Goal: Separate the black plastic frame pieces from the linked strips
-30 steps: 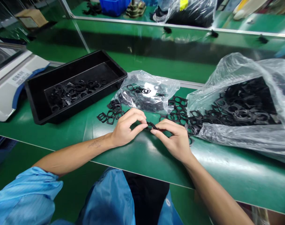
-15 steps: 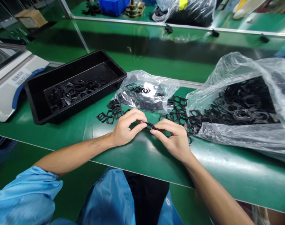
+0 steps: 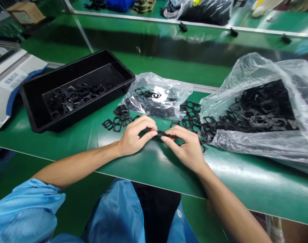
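Between my two hands is a small black ring-shaped part (image 3: pixel 161 133), seen nearly edge-on and partly covered by fingertips. My left hand (image 3: pixel 137 135) pinches its left end between thumb and fingers. At its right end, the thumb and fingers of my right hand (image 3: pixel 185 145) are closed on it. Whether it is one piece or two pressed together I cannot make out. Loose black ring parts (image 3: pixel 120 118) lie just beyond my left hand, and more black ring parts (image 3: pixel 191 116) are spread behind my right hand.
A black tray (image 3: pixel 78 72) holding several black parts stands at the left, beside a white and blue device (image 3: pixel 14 81). Behind my hands lies a clear bag (image 3: pixel 146 101) of parts. At the right, a large open plastic bag (image 3: pixel 255 145) spills black parts onto the green table (image 3: pixel 148 165).
My view has shifted slightly, so the table and its things sit a little further left and higher. Both hands keep their pinch on the black part, which looks slightly more level.
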Available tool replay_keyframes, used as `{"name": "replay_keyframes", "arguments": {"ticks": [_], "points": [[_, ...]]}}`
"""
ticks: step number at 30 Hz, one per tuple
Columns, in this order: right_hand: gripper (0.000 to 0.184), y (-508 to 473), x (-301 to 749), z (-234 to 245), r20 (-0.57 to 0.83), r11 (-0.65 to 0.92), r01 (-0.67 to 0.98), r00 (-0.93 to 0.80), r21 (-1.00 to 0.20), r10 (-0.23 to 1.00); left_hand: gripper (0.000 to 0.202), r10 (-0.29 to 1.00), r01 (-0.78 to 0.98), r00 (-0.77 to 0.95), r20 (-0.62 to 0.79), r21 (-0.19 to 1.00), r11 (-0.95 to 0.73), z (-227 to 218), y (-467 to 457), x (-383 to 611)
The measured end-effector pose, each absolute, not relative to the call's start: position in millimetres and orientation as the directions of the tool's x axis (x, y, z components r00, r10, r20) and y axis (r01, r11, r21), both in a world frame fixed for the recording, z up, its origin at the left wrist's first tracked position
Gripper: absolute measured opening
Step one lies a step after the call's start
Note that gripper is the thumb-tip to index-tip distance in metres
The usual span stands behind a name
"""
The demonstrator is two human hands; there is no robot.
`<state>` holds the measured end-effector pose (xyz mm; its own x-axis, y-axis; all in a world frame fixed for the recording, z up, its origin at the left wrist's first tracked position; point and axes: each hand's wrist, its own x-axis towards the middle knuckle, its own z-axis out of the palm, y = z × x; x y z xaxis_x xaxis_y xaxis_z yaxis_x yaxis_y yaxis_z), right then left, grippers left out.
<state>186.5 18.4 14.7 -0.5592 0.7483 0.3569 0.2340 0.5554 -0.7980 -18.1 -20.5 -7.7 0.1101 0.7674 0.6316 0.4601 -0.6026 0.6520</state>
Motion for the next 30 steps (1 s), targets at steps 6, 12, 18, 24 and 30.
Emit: {"name": "replay_keyframes", "arguments": {"ticks": [6, 12, 18, 24, 30], "points": [[0.012, 18.2, 187.6, 15.5, 0.338, 0.572, 0.255, -0.599, -0.779, 0.726, 0.008, 0.771, 0.46, 0.119, 0.626, 0.653, -0.601, -7.6, -20.9, -18.0], [0.014, 17.6, 188.5, 16.1, 0.322, 0.555, 0.254, -0.597, -0.792, 0.734, 0.008, 0.771, 0.458, 0.11, 0.627, 0.657, -0.599, -7.7, -21.1, -16.9], [0.017, 17.4, 187.7, 16.3, 0.304, 0.527, 0.253, -0.587, -0.812, 0.75, 0.011, 0.775, 0.459, 0.109, 0.622, 0.66, -0.594, -7.0, -21.9, -16.7], [0.014, 18.0, 187.6, 16.0, 0.305, 0.523, 0.242, -0.589, -0.817, 0.748, 0.011, 0.78, 0.462, 0.102, 0.617, 0.665, -0.587, -6.7, -22.3, -16.8], [0.014, 18.0, 187.2, 16.3, 0.309, 0.525, 0.239, -0.588, -0.817, 0.748, 0.01, 0.777, 0.459, 0.112, 0.619, 0.661, -0.593, -6.9, -21.8, -17.0]]}}
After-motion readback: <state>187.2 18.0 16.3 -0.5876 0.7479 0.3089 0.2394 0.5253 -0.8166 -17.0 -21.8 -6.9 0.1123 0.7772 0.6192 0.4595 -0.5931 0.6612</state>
